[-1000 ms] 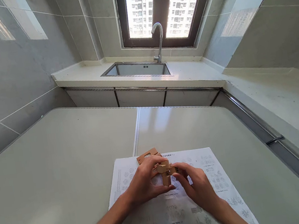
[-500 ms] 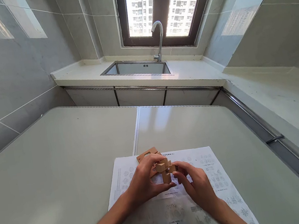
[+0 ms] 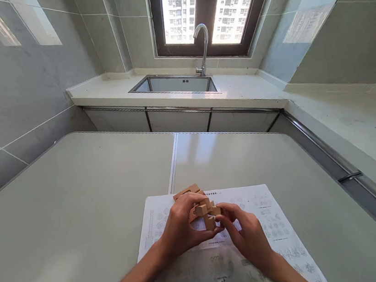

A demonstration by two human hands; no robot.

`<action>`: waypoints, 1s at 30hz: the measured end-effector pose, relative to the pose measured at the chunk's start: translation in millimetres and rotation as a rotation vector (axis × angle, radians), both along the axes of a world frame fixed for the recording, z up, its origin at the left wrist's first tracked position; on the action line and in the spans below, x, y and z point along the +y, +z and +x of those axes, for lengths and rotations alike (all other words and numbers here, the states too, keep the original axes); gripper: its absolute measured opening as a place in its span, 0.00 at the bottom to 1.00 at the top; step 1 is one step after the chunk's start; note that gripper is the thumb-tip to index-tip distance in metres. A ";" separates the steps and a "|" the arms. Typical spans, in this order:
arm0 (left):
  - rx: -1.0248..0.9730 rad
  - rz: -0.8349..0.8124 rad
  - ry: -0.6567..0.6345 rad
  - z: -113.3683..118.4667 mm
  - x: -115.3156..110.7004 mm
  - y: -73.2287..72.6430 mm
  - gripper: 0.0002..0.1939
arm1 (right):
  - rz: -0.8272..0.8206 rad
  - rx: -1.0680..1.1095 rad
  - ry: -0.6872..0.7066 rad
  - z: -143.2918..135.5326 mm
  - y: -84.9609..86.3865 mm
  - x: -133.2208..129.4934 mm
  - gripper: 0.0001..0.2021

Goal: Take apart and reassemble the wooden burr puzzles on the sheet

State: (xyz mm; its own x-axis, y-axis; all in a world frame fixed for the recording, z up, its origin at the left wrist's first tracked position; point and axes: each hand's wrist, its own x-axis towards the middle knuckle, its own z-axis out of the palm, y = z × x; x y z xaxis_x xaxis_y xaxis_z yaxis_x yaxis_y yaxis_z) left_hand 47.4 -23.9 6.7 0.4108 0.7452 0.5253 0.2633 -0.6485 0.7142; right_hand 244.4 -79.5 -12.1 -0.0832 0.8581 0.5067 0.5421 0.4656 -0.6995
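Observation:
Between my hands, above a printed sheet (image 3: 254, 224), is a partly joined wooden burr puzzle (image 3: 210, 221) of notched, light brown blocks. My left hand (image 3: 181, 225) curls round it, fingers over the top and thumb along the underside. With thumb and fingertips, my right hand (image 3: 242, 226) pinches a small wooden block (image 3: 216, 210) at the puzzle's right side. This block touches the other pieces; how deep it sits in them I cannot tell. Behind my left hand, more flat wooden pieces (image 3: 186, 190) lie on the sheet's far edge, partly hidden by the fingers.
The sheet carries rows of small diagrams and lies on a pale table (image 3: 79, 211) with a seam down its middle. Beyond the table's far edge is a counter (image 3: 102, 93) with a sink (image 3: 173, 83) and a faucet (image 3: 203, 46) under a window. Another counter (image 3: 353, 110) runs along the right.
The block in my right fingers now sits closer against the puzzle, and the puzzle has turned slightly. My left thumb reaches a little farther right. The whole view has shifted slightly.

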 end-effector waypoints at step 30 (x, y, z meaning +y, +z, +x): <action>-0.107 -0.426 -0.155 -0.7 -0.8 1.5 0.39 | -0.196 0.158 0.003 4.0 4.7 1.2 0.11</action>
